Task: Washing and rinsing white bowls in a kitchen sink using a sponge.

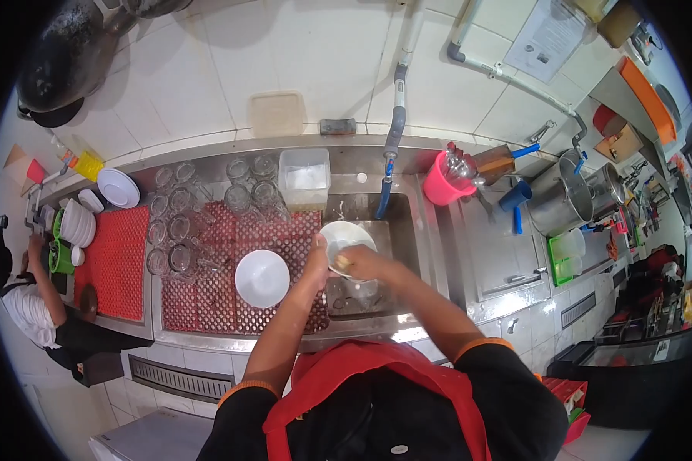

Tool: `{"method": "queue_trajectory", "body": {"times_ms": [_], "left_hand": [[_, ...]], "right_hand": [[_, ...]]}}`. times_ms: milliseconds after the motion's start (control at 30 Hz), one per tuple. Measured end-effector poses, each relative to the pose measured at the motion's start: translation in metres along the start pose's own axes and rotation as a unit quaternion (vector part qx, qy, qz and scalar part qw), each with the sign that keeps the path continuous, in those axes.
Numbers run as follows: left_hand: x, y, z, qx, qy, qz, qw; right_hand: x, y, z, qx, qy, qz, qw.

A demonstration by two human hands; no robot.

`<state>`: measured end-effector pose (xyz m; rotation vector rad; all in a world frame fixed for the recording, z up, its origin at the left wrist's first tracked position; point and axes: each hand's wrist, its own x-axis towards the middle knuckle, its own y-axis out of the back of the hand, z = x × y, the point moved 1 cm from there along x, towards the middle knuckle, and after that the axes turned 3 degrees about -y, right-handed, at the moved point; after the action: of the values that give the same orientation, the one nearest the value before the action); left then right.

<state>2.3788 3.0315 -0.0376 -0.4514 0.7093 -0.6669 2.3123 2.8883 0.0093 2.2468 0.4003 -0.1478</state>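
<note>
My left hand (317, 262) grips the left rim of a white bowl (349, 231) and holds it tilted over the metal sink basin (402, 230). Inside that bowl, my right hand (366, 263) presses a small yellowish sponge (342, 262) to the surface, mostly hidden by the fingers. Another white bowl (262, 278) rests on the red perforated mat (207, 311), just left of my left forearm. Behind the held bowl, a blue hose end (384, 200) hangs from the tap pipe over the basin.
Glass mugs (181, 227) and a clear plastic tub (304, 173) stand left of the basin. A pink bucket of cutlery (447, 184), a blue cup (516, 196) and a steel pot (559, 199) are to the right. Another person (34, 308) works at far left, near stacked bowls (78, 225).
</note>
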Motion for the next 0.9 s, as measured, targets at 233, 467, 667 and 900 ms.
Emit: {"method": "queue_trajectory", "body": {"times_ms": [233, 467, 667, 900], "left_hand": [[0.004, -0.02, 0.022, 0.076, -0.038, 0.068, 0.994], [-0.011, -0.033, 0.045, 0.031, 0.109, 0.0, 0.994], [-0.003, -0.011, 0.002, 0.123, -0.044, 0.086, 0.988], [-0.02, -0.015, 0.005, -0.038, 0.032, 0.06, 0.997]], "right_hand": [[-0.003, 0.002, -0.018, 0.035, 0.044, 0.143, 0.988], [-0.054, 0.028, -0.023, -0.223, 0.165, 0.185, 0.943], [-0.038, -0.021, -0.049, -0.185, 0.067, 0.293, 0.936], [-0.055, 0.019, -0.049, -0.294, 0.18, 0.288, 0.894]]}}
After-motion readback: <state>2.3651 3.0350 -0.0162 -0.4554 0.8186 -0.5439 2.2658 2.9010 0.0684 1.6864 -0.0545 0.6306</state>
